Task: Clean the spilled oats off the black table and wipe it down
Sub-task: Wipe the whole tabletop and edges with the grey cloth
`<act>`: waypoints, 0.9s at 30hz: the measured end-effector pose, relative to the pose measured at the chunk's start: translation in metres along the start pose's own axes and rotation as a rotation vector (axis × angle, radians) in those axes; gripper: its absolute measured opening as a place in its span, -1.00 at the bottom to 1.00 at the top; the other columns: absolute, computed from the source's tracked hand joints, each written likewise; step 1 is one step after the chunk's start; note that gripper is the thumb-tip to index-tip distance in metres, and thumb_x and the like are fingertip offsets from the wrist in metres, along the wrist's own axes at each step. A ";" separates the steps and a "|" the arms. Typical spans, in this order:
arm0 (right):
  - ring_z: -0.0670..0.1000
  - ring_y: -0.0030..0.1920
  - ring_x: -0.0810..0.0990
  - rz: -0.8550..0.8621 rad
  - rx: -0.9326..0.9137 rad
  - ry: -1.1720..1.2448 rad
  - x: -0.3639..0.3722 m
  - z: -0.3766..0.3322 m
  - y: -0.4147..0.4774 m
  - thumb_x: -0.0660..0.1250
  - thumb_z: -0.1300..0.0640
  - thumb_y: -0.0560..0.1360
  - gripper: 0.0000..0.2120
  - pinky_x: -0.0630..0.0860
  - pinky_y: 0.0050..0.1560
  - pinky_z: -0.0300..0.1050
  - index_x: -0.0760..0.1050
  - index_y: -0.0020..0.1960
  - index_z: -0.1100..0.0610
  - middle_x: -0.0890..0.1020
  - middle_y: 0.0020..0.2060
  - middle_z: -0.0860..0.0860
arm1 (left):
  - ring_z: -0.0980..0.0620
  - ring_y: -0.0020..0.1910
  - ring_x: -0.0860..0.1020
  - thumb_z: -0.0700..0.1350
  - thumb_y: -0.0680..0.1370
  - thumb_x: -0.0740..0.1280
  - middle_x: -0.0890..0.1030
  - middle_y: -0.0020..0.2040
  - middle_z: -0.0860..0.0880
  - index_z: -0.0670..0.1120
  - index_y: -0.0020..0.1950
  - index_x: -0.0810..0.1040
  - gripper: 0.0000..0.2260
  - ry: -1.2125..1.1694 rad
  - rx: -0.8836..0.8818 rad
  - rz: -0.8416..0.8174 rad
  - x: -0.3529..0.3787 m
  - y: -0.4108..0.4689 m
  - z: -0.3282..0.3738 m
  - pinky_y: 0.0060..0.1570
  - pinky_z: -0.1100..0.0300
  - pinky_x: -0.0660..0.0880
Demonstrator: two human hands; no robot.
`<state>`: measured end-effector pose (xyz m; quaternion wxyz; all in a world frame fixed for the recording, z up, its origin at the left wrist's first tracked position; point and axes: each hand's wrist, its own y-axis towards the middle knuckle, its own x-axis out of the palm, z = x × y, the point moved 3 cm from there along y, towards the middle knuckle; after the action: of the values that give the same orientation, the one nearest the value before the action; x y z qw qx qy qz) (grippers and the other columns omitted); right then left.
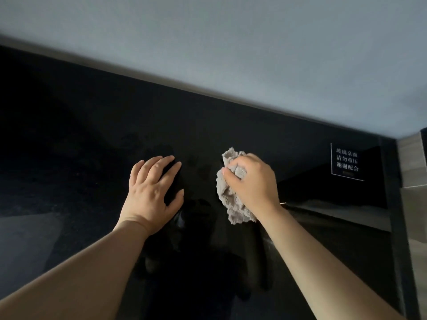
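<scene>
Two hands: a person's right hand (251,181) and left hand (152,188) are both down on a tabletop, bare forearms reaching in from the lower edge of the view.
Right hand: fingers curled tight round a crumpled grey-beige cloth (228,199) and pressing it to the surface; the thumb pinches a fold near the top.
Cloth: bunched and rumpled, it spills out above the knuckles and trails down past the heel of the hand, touching the table.
Left hand: holds nothing; it lies palm down with straight, spread fingers flat on the surface, just left of the cloth and apart from it.
Table: the glossy black glass tabletop (80,146) fills most of the view and mirrors both arms as dark shapes beneath them.
Smears: faint dull patches (196,165) show on the glass between the two hands.
Sign: a small black notice with white Chinese characters (347,162) sits near the table's far right corner, well apart from the hands.
Wall: a plain pale grey wall (231,42) runs along the table's far edge.
Right edge: a strip of grey wood-look panelling (409,158) borders the table.
</scene>
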<state>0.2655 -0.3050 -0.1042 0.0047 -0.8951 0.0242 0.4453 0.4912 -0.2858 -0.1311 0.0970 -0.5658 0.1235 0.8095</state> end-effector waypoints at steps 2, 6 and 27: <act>-0.12 -0.18 0.56 0.027 -0.030 0.066 -0.011 -0.006 0.004 0.35 -0.07 0.43 -0.81 0.53 -0.15 -0.11 0.59 -0.17 0.04 0.58 -0.20 -0.11 | -0.12 0.39 0.32 0.11 0.51 0.19 0.40 0.39 -0.07 -0.11 0.38 0.45 -0.49 0.002 0.006 0.001 0.000 0.000 0.000 0.41 -0.18 0.14; -0.06 -0.01 0.53 0.260 -0.044 0.025 -0.034 -0.010 0.072 0.37 -0.04 0.47 -0.77 0.38 0.00 -0.38 0.59 0.04 0.08 0.59 -0.03 -0.02 | -0.11 0.40 0.31 0.11 0.51 0.19 0.40 0.39 -0.07 -0.11 0.37 0.46 -0.49 -0.006 -0.004 -0.004 0.000 0.000 -0.001 0.42 -0.17 0.13; -0.08 -0.32 0.51 0.307 0.036 0.011 -0.003 -0.018 -0.035 0.37 -0.06 0.45 -0.78 0.47 -0.33 -0.19 0.59 -0.11 0.10 0.53 -0.31 -0.07 | -0.11 0.41 0.28 0.14 0.52 0.17 0.39 0.39 -0.07 -0.10 0.38 0.44 -0.49 0.023 0.004 -0.031 0.000 0.000 -0.001 0.44 -0.13 0.09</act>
<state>0.2800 -0.2704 -0.0916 -0.0474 -0.8830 0.1691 0.4352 0.4920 -0.2862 -0.1309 0.1094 -0.5769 0.1173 0.8009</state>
